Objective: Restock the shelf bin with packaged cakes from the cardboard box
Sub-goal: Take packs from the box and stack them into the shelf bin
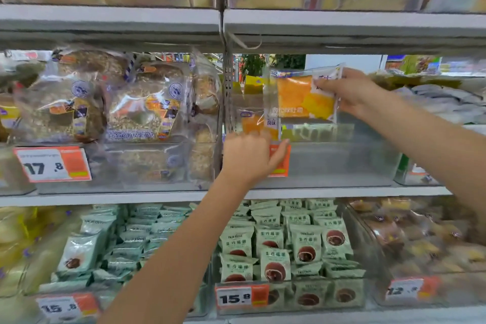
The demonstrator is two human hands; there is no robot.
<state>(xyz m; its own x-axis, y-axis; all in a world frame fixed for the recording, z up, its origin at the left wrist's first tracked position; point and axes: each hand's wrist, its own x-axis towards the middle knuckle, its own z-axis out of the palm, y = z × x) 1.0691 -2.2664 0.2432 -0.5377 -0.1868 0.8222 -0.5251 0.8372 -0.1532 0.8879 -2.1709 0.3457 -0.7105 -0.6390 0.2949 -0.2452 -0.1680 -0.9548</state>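
R hand [352, 92] pinches the right edge of a clear-wrapped orange cake pkg [305, 97], holding it upright above the clear shelf bin [342, 160] on the middle shelf. L hand [249, 158] sits at the bin's front-left corner, fingers curled over the front wall, thumb spread — touching a second cake pkg [253, 122] standing in that corner. Orange price tag [281, 160] is partly behind the thumb. Shelf below: green snack packs [284, 244].
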